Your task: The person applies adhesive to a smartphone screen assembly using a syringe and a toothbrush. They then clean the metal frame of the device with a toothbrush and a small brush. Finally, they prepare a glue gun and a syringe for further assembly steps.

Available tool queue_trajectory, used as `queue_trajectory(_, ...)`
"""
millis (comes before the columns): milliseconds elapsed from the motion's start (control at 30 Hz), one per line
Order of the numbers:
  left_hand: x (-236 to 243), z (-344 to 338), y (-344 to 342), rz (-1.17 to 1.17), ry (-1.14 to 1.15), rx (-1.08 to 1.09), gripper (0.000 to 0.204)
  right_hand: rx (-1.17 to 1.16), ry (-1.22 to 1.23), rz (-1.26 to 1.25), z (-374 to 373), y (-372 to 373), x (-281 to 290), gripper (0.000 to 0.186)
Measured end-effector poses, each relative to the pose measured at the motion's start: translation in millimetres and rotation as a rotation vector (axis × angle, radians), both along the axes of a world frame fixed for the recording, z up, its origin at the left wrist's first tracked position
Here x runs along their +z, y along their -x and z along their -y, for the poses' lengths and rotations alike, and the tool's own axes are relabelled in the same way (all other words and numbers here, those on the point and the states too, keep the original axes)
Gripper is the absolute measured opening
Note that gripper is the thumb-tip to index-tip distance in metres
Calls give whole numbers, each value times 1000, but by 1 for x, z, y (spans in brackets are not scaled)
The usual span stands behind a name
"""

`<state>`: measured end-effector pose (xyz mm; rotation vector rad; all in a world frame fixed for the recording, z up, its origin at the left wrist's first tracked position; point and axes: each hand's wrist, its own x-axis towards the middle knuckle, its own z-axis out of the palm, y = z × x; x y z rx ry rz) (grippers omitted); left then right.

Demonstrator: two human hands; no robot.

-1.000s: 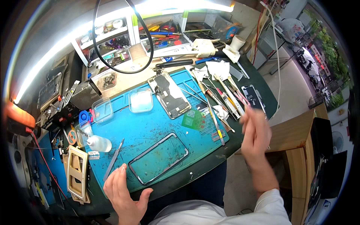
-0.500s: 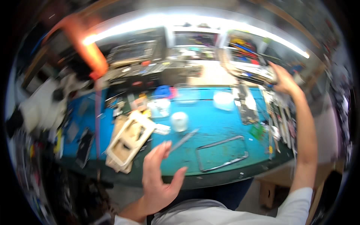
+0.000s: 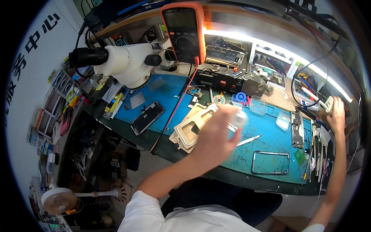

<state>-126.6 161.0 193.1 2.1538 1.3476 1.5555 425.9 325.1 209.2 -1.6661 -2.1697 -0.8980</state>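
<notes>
My left hand (image 3: 215, 136) is raised over the mat, fingers and thumb closed round a small whitish round jar (image 3: 240, 119), smeared by motion. Stretched far to the right, my right hand (image 3: 337, 116) has its fingers bent against a pale off-white block-shaped object (image 3: 329, 103) by the back ledge; its exact kind does not show. Past my left hand, a slim silver blade-like tool (image 3: 249, 140) lies on the blue mat (image 3: 266, 131). A dark rectangular phone frame (image 3: 270, 173) rests nearer the front edge. Partly behind my left forearm sits a beige phone-shaped mould (image 3: 189, 132).
A white microscope (image 3: 127, 63) and an orange multimeter (image 3: 185, 33) with a red lead stand at the back left. A phone screen assembly (image 3: 147, 117) lies left. Clear plastic boxes (image 3: 257, 105) sit behind the jar; several thin tools (image 3: 320, 149) crowd the right edge.
The view has swung left, bringing the microscope and multimeter further in. My left hand, open half a second ago, now holds the small jar that stood on the mat. My right hand stays far right.
</notes>
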Motion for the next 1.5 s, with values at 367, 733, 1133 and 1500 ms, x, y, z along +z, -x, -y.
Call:
queue_trajectory(367, -19, -30, 175, -47, 328, 432, 46, 36, -24, -123, 125, 16, 11, 91)
queue_trajectory(733, -43, -80, 205, -222, 370, 507, 67, -15, -50, -267, 279, 72, 66, 87)
queue_trajectory(1133, 23, 55, 52, -71, 2, 245, 44, 473, -171, -1640, 318, 100, 85, 74)
queue_trajectory(1500, 18, 100, -149, 103, 612, -1164, 45, 574, 156, -2013, 338, 213, 15, 88)
